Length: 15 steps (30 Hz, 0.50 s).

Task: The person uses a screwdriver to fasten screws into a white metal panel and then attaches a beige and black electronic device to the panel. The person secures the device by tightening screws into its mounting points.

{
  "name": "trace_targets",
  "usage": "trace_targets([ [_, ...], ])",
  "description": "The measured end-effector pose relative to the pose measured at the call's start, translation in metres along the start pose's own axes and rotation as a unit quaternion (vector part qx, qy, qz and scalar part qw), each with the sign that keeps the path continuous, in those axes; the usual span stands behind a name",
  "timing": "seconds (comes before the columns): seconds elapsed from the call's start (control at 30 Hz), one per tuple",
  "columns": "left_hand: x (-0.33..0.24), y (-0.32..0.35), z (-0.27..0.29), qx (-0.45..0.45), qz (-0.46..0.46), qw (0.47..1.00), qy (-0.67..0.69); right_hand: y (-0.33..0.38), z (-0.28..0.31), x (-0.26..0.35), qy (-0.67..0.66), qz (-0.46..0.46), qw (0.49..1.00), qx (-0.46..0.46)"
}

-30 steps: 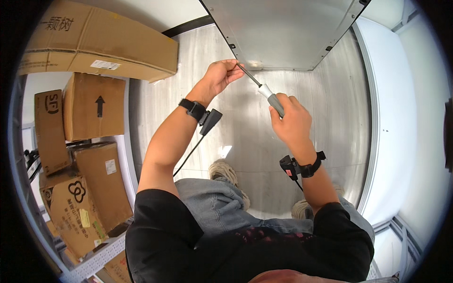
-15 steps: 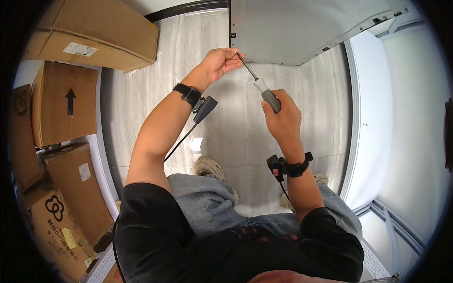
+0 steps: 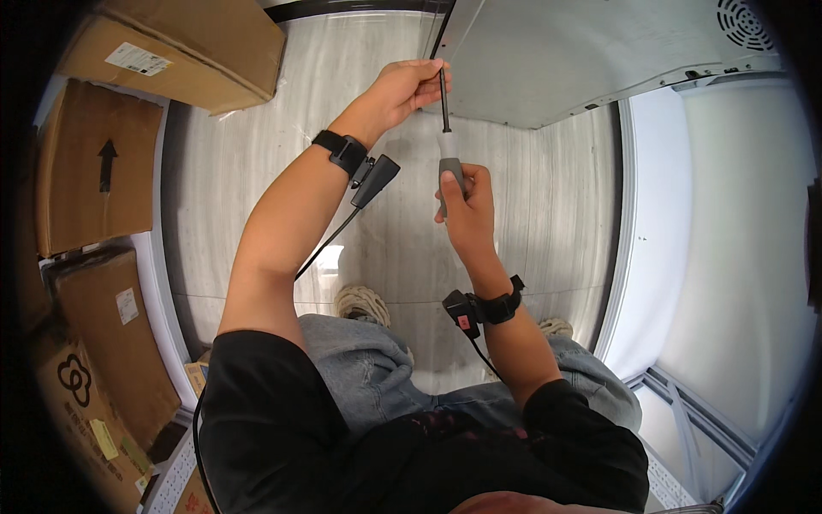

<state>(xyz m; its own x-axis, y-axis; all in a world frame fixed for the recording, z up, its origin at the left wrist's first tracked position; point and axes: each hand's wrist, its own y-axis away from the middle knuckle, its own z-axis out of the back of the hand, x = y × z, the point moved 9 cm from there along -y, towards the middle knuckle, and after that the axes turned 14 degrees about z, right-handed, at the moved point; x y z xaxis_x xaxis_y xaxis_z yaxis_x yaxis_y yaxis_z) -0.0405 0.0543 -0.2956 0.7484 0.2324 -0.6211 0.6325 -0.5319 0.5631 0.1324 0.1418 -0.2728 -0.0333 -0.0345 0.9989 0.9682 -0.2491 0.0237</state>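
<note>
My right hand (image 3: 467, 206) is wrapped round the grey handle of a screwdriver (image 3: 450, 174), its thumb lying along the grip. The dark shaft points away from me, nearly straight up the view. At its far end, the thumb and forefinger of my left hand (image 3: 409, 92) are pinched about the tip; whether a small screw sits there I cannot make out. Both meet beside the left edge of a large grey metal panel (image 3: 548, 60), which has small holes along its rims and a round vent at the far right.
Cardboard boxes (image 3: 96, 171) are stacked along the left on a white rack. A pale wood-look floor (image 3: 385, 248) lies below my hands. A white panel with a metal frame (image 3: 719, 240) stands on the right. Cabled black devices are strapped to both wrists.
My right hand has moved left, swinging the screwdriver from a slant to nearly straight. My left hand has shifted slightly farther away. The grey panel appears turned, with its round vent now showing.
</note>
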Motion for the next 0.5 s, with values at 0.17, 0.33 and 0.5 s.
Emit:
trace_targets([
  [0.17, -0.013, 0.005, -0.009, -0.018, -0.035, 0.999, 0.035, -0.008, -0.006, 0.016, 0.007, 0.006, 1.0, -0.01],
  [0.33, -0.017, 0.004, -0.008, -0.013, -0.039, 0.997, 0.062, -0.012, -0.012, 0.023, -0.003, 0.004, 1.0, -0.009],
  [0.5, -0.017, 0.002, -0.005, -0.013, -0.038, 0.998, 0.046, -0.012, -0.013, 0.024, -0.03, -0.013, 0.999, -0.005],
])
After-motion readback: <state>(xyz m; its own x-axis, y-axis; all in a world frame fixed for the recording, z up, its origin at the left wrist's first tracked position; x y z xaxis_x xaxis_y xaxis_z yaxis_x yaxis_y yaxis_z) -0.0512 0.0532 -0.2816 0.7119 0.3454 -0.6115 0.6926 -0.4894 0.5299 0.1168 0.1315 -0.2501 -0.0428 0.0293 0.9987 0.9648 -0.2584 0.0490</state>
